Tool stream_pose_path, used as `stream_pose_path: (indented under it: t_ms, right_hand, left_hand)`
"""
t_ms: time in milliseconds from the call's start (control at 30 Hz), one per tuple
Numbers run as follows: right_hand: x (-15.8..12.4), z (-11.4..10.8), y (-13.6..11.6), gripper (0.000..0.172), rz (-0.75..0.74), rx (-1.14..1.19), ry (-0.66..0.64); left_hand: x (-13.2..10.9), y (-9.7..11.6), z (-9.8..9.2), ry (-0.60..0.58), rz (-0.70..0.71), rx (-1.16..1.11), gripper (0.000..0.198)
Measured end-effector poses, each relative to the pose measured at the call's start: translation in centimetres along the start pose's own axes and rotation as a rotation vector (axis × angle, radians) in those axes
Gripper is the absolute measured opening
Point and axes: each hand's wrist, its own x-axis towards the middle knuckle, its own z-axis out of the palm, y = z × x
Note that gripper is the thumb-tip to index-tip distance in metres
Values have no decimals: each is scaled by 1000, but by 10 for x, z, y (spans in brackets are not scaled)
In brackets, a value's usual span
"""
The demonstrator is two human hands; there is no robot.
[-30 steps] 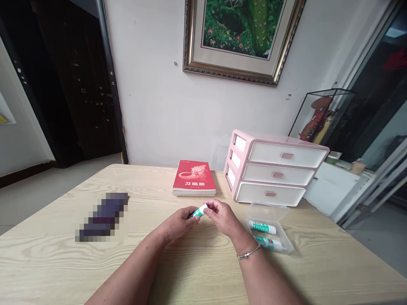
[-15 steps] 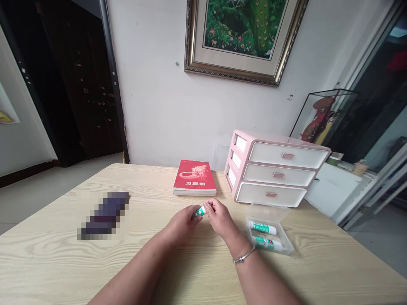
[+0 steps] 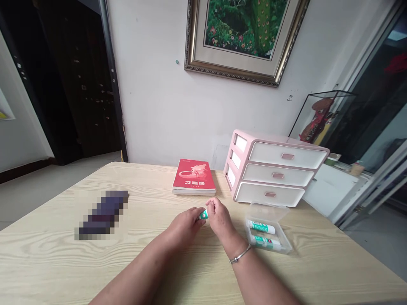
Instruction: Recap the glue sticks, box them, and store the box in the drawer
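Both of my hands meet over the middle of the wooden table around one small green-and-white glue stick. My left hand grips its lower end with closed fingers. My right hand, with a silver bracelet on the wrist, pinches its upper end. Only a short green part of the stick shows between the fingers. Just right of my right hand stands a clear plastic box with its lid open, holding two more glue sticks.
A red book lies beyond my hands. A pink three-drawer organiser stands at the back right, drawers closed. A blurred dark object lies on the left of the table. A framed picture hangs on the wall.
My hands have drawn closer together on the glue stick, so less of it shows now. They have also shifted slightly forward and to the right.
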Motion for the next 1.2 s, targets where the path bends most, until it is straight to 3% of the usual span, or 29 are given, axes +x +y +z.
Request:
stream_pose_path:
  t_ms: [100, 233, 267, 400, 500, 633, 733, 800, 967, 1200]
  right_hand:
    - [2, -1, 2, 30, 113, 73, -80]
    - [0, -5, 0, 32, -52, 80, -131]
    - [0, -4, -1, 29, -60, 56, -121]
    - [3, 3, 5, 28, 162, 84, -50]
    - [5, 6, 9, 26, 231, 247, -31]
    - [2, 3, 6, 42, 208, 532, -125]
    - [0, 1, 1, 51, 213, 707, -201]
    - [0, 0, -1, 52, 192, 731, -186]
    - [0, 1, 0, 47, 153, 629, -103]
    - [-3, 4, -2, 45, 96, 539, -135]
  left_hand:
    - [1, 2, 5, 47, -18, 102, 18]
    - [-1, -6, -2, -181, -78, -185, 27]
    - [-2, -6, -3, -193, -74, -196, 28]
    - [-1, 3, 4, 11, -1, 125, 23]
    - [0, 8, 10, 51, -22, 244, 28]
    - [0, 4, 5, 49, -48, -151, 29]
    - [0, 3, -1, 25, -164, -538, 31]
    - [1, 5, -4, 48, -233, -715, 27]
    - [2, 8, -5, 146, -330, -895, 55]
    - [4, 8, -6, 217, -394, -1070, 52]
